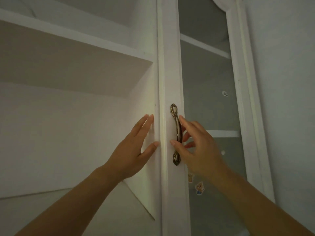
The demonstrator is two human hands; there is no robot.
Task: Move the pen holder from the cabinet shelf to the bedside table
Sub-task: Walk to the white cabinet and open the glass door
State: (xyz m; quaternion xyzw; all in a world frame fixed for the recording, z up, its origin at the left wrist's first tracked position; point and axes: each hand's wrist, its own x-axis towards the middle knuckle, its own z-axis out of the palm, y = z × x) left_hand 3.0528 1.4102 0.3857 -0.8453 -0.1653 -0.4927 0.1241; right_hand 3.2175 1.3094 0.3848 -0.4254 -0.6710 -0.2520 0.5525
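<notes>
A white cabinet fills the head view. Its glass door [209,99] stands on the right, with a bronze handle [177,133] on the white door frame. My right hand [196,150] curls loosely around that handle, thumb on its left side and fingers behind it on the right. My left hand [133,149] lies flat, fingers apart, against the cabinet's side panel [146,103] just left of the door edge. No pen holder is visible. The open shelf [71,40] on the left shows nothing on it.
Behind the frosted glass I make out shelf boards [223,133] and small stickers [199,188] low on the pane. A plain grey wall [286,99] lies to the right of the cabinet. The lower open shelf surface [42,201] runs under my left forearm.
</notes>
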